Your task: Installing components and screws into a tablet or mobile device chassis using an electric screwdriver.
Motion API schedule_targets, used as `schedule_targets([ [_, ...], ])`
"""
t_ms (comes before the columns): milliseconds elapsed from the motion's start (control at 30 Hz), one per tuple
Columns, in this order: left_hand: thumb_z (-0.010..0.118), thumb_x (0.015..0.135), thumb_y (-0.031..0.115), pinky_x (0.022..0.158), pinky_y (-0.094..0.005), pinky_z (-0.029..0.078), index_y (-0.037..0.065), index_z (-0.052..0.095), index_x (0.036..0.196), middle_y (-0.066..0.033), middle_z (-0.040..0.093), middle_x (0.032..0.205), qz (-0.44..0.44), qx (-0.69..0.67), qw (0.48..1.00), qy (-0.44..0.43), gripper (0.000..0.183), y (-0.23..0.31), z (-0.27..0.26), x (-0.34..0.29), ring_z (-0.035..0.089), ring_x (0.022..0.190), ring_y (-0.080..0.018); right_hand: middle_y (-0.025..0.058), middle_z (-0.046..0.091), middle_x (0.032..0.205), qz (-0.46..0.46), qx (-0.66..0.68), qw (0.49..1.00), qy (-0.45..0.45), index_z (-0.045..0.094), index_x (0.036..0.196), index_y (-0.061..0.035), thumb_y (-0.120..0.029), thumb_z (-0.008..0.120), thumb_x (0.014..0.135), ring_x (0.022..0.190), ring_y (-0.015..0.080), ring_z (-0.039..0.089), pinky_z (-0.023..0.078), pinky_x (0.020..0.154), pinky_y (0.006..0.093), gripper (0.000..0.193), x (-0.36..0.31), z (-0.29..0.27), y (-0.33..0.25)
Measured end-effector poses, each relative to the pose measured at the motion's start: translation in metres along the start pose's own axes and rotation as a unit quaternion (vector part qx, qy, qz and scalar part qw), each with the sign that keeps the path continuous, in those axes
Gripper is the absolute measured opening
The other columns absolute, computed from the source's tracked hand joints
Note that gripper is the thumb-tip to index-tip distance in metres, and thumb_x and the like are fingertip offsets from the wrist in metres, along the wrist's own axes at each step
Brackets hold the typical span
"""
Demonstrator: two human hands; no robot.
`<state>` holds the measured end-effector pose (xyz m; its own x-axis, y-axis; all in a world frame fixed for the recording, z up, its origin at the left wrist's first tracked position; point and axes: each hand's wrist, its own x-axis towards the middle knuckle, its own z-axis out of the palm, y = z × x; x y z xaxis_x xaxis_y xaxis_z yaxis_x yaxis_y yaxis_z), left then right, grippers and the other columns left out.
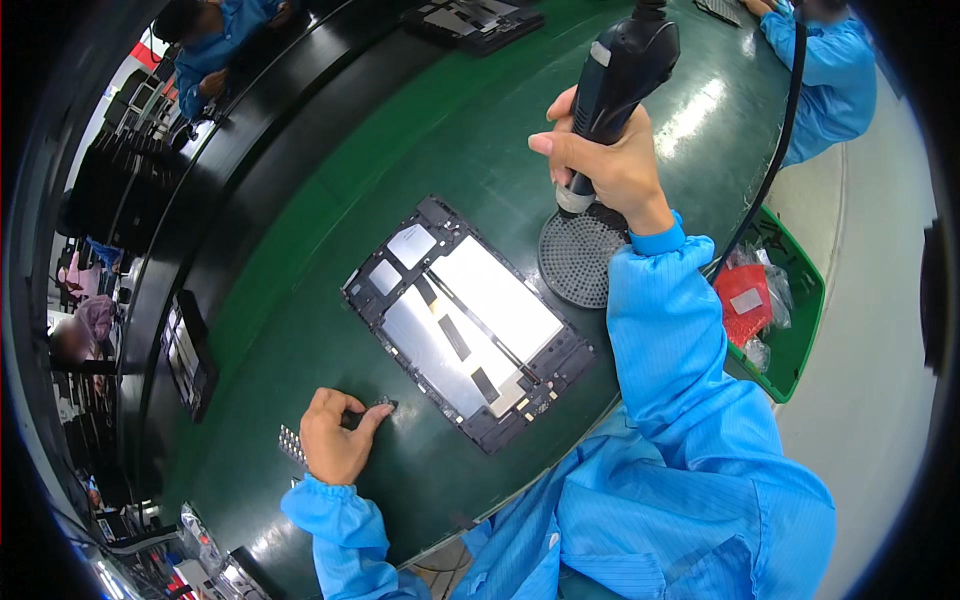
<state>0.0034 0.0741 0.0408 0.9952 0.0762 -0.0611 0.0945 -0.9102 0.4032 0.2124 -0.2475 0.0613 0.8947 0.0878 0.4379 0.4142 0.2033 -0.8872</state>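
My right hand (612, 160) is wrapped round a black electric screwdriver (622, 75), its tip end pointing down. Below that tip end lies a round grey perforated dish (575, 262). On the green table in front of me lies an opened tablet (465, 330), silver and white plates inside a black frame. Left of the tablet, close to the table surface, my left hand (338, 435) pinches a small dark part (388, 404) between thumb and fingertips; its exact kind is too small to tell. Next to that hand sits a strip of small metallic pieces (292, 443), partly hidden.
A green crate (800, 330) with red and clear bags stands beyond the table's right edge. More opened devices (186, 355) lie at the left and far side. A black cable (775, 165) hangs near my right arm. Co-workers (825, 85) in blue sit around the table.
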Motion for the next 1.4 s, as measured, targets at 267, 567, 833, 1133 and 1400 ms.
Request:
schedule_targets([
  [267, 0.081, 0.062, 0.005, 0.059, -0.0302, 0.046, -0.004, 0.063, 0.08, -0.011, 0.059, 0.076, -0.034, -0.077, 0.994, 0.064, 0.027, 0.001, 0.007, -0.013, 0.054, 0.065, -0.0209, 0.0047, 0.058, 0.058, -0.003, -0.022, 1.0, -0.007, 0.053, 0.089, -0.0012, 0.003, 0.073, 0.072, 0.046, 0.0124, 0.055, 0.044, 0.046, 0.0243, 0.026, 0.003, -0.003, 0.001],
  [567, 0.082, 0.061, 0.002, 0.057, -0.0258, 0.045, -0.003, 0.063, 0.08, -0.0056, 0.06, 0.07, -0.115, -0.165, 0.977, 0.073, 0.027, -0.015, 0.016, -0.024, 0.053, 0.063, -0.012, 0.0029, 0.058, 0.059, 0.029, 0.003, 1.0, 0.008, 0.058, 0.085, 0.0003, -0.003, 0.076, 0.072, 0.047, 0.0103, 0.055, 0.042, 0.044, 0.0233, 0.023, -0.001, 0.009, 0.005],
  [833, 0.081, 0.064, 0.009, 0.068, -0.032, 0.052, -0.002, 0.063, 0.107, -0.0143, 0.065, 0.093, -0.016, -0.144, 0.989, 0.02, 0.047, -0.013, -0.009, -0.015, 0.063, 0.076, -0.0235, 0.0039, 0.052, 0.067, -0.055, 0.008, 0.998, 0.008, 0.054, 0.099, -0.0006, -0.001, 0.07, 0.075, 0.052, 0.0135, 0.051, 0.042, 0.052, 0.028, 0.029, -0.014, 0.003, -0.025],
  [1133, 0.081, 0.065, 0.009, 0.056, -0.0269, 0.045, -0.001, 0.067, 0.093, -0.0092, 0.062, 0.083, -0.092, -0.112, 0.984, 0.1, 0.033, -0.022, 0.007, -0.036, 0.054, 0.062, -0.0149, 0.0065, 0.057, 0.066, -0.016, 0.152, 0.977, -0.15, 0.052, 0.098, 0.0007, 0.002, 0.068, 0.076, 0.051, 0.0141, 0.056, 0.045, 0.051, 0.0258, 0.027, -0.038, 0.107, -0.041],
  [1400, 0.08, 0.067, 0.009, 0.053, -0.028, 0.046, 0.0, 0.068, 0.084, -0.0099, 0.063, 0.072, -0.146, -0.318, 0.935, 0.062, 0.022, -0.033, 0.018, -0.032, 0.055, 0.057, -0.0145, 0.0043, 0.061, 0.061, 0.037, 0.126, 0.966, -0.221, 0.056, 0.089, 0.0028, 0.001, 0.074, 0.073, 0.049, 0.0091, 0.056, 0.043, 0.045, 0.022, 0.024, -0.036, 0.194, -0.029],
])
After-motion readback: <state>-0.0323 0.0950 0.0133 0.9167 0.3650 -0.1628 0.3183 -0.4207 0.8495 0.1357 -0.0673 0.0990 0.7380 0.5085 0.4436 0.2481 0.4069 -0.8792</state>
